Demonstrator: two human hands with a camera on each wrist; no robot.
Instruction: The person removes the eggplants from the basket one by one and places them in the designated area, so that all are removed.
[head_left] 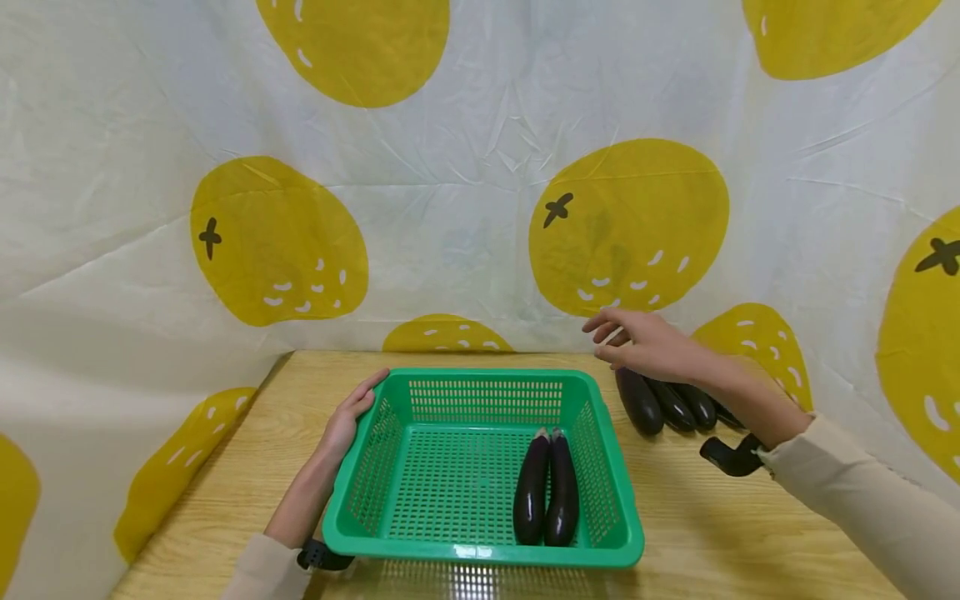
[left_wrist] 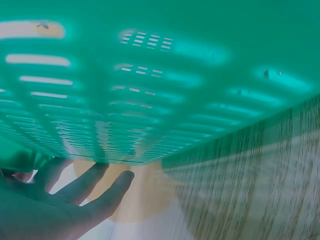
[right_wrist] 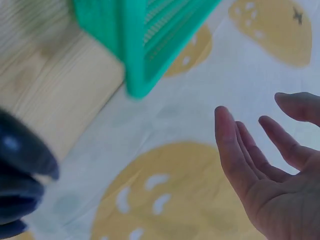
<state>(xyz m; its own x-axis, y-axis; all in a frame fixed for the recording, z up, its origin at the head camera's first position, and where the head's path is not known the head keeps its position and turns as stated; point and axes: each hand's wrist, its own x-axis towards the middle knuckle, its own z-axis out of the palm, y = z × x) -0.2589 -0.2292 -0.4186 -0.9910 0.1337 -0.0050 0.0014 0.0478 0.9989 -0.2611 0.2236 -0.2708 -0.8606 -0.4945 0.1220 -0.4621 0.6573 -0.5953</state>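
Observation:
My left hand (head_left: pixel 342 427) rests against the outer left side of a green plastic basket (head_left: pixel 483 551), near its far left corner. In the left wrist view, its fingers (left_wrist: pixel 107 197) stretch out fairly straight and spread beside the slotted wall. Two dark purple eggplants (head_left: pixel 531 492) lie side by side in the basket's right part, stems pointing away. My right hand (head_left: pixel 651 343) is raised past the basket's far right corner, holding nothing, its fingers spread in the right wrist view. Below it, several more eggplants (head_left: pixel 640 404) lie in a row on the table, partly hidden by the forearm.
The basket stands on a light wood-grain table (head_left: pixel 697 533). A white cloth (head_left: pixel 442 242) with large yellow fruit prints hangs close behind the table's far edge and along its left side. Black straps (head_left: pixel 731 457) sit on both wrists.

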